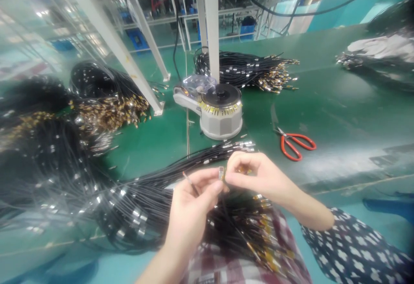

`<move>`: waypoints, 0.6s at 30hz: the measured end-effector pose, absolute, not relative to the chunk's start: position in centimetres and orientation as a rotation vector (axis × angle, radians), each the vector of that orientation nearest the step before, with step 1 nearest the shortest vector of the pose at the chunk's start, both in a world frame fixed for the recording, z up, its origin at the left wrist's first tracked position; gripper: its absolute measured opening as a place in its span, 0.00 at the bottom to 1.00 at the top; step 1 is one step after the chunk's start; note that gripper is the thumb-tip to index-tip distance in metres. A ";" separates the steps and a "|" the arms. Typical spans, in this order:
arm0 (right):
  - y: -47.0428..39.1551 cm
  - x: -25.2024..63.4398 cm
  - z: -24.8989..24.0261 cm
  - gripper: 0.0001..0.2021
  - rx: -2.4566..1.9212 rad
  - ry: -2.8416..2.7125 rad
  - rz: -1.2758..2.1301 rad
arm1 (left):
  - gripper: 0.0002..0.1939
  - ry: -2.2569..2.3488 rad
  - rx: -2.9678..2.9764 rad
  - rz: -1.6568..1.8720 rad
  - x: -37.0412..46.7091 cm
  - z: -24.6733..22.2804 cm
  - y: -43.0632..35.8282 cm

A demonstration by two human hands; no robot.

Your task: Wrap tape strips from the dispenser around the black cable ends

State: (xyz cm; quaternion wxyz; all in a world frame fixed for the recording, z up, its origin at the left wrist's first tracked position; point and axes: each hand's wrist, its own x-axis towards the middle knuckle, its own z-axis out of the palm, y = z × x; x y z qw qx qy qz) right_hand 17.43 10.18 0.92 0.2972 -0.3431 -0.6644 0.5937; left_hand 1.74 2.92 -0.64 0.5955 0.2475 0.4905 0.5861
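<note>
My left hand [192, 202] is closed round a thin black cable, whose reddish-tipped end [190, 181] sticks up between thumb and fingers. At its thumb and fingertip sits a small silvery metal piece [221, 173] with a yellowish bit beside it. My right hand [255, 175] is pinched right next to that piece; what its fingertips grip is too small to make out. Below both hands, a thick bundle of black cables [239, 228] with silver and yellow ends lies across the lap. Another cable bundle [194, 159] stretches over the green table behind the hands.
A round white tape dispenser [221, 120] with a black top stands on the green table [336, 103]. Red-handled scissors [296, 142] lie to its right. More cable bundles [239, 68] lie behind and at left [106, 107]. White metal posts [211, 29] rise from the table.
</note>
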 end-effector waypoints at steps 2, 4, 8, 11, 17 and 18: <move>10.2 17.3 0.9 0.09 -0.902 -1.774 1.554 | 0.11 1.136 0.569 1.369 1.8 -0.6 3.0; 10.1 17.3 0.8 0.08 -0.897 -1.773 1.546 | 0.11 1.132 0.565 1.374 1.8 -0.6 3.0; 10.2 17.3 0.6 0.09 -0.916 -1.764 1.546 | 0.12 1.136 0.560 1.366 1.8 -0.5 3.1; 10.1 17.3 0.6 0.09 -0.936 -1.757 1.537 | 0.12 1.144 0.563 1.363 1.8 -0.5 3.2; 9.3 16.8 0.7 0.09 -1.009 -1.709 1.465 | 0.11 1.155 0.588 1.349 1.9 -0.8 2.9; 9.1 16.6 0.7 0.09 -1.022 -1.680 1.457 | 0.11 1.160 0.590 1.349 2.0 -0.9 2.9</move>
